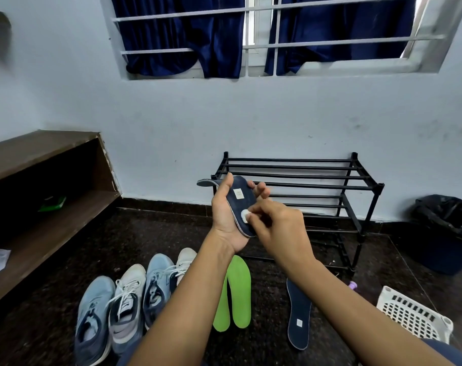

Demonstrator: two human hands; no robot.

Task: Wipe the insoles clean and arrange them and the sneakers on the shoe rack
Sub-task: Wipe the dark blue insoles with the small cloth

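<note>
The left hand (224, 220) grips a navy insole (239, 204). The right hand (280, 228) pinches a white wipe (245, 215) against it. From the hands, sneakers (129, 299) lie at 7 o'clock, the rack (304, 175) at 2.

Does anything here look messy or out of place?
Yes: the dark blue curtains hang bunched and crooked behind the grey window bars. Nothing looks spilled or broken.

Seen from my remote station: matt navy cloth faces the raised insole (237, 206); the small white pad (245, 215) looks fibrous, like cotton. The shoe rack (298, 175) is black tubing with a dull sheen. The sneakers (129, 299) show woven mesh, and the green insoles (240, 294) look smooth and matt. Around them: speckled stone floor (66, 260), brown wood shelf (39, 146), white plastic basket (409, 313), glossy black bin liner (446, 212).
</note>
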